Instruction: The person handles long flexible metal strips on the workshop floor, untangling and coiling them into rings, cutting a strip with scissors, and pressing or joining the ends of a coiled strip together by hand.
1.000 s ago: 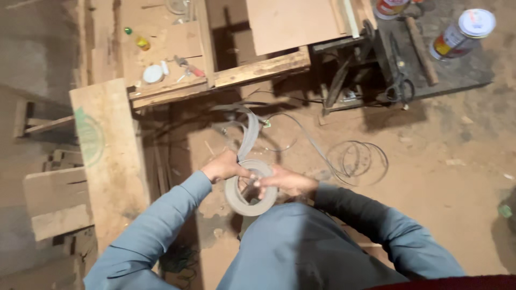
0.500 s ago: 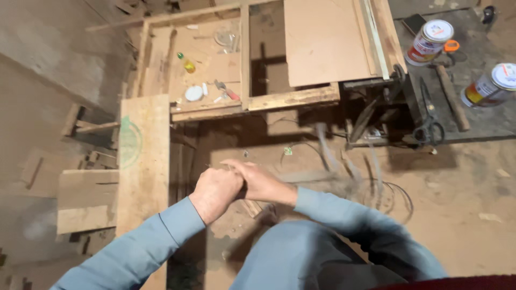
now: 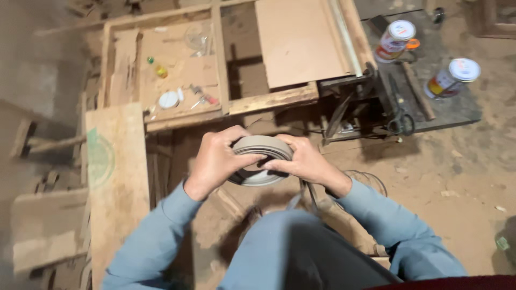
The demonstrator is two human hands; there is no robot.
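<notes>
Both hands are up together in front of the knees, clamped on a grey coil of flat banding (image 3: 262, 161). The left hand (image 3: 217, 161) wraps its near edge, the right hand (image 3: 303, 161) pinches the other side, fingers over the rim. A loose tail hangs below the right wrist. Beyond them, a wooden frame surface (image 3: 269, 99) carries a plain board (image 3: 298, 40), a white lid (image 3: 169, 100) and small bits. To the right, scissors (image 3: 399, 115) and two tins (image 3: 395, 40) sit on a dark sheet. A long plank (image 3: 115, 177) lies left, on the dirt floor.
</notes>
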